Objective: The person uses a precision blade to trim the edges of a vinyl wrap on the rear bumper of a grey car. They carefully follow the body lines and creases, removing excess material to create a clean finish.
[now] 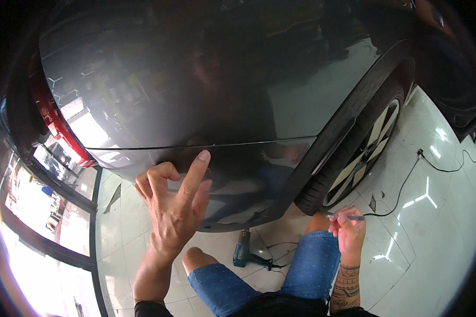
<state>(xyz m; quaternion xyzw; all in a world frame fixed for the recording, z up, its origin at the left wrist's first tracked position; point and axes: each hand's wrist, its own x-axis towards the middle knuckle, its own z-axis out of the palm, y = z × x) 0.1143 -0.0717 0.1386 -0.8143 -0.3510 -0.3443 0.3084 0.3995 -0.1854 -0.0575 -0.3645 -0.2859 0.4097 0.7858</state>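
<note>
A dark grey car body panel (pixel 206 84) fills the upper middle, with a thin seam (pixel 259 142) running across it above the bumper (pixel 243 179). My left hand (pixel 174 198) is at the bumper, its index fingertip at the seam and the other fingers bent and apart, with nothing in them. Over my right knee, away from the car, my right hand (pixel 350 230) is closed on a slim pen-like tool (pixel 355 217), dark with a lighter tip pointing left. The tool's exact kind is too small to tell.
A teal heat gun (pixel 243 251) lies on the tiled floor (pixel 433 248) between my knees. The car's wheel (pixel 364 153) stands at the right, a red tail light (pixel 61 129) at the left. A black cable (pixel 401 190) and dark scraps (pixel 372 203) lie on the floor.
</note>
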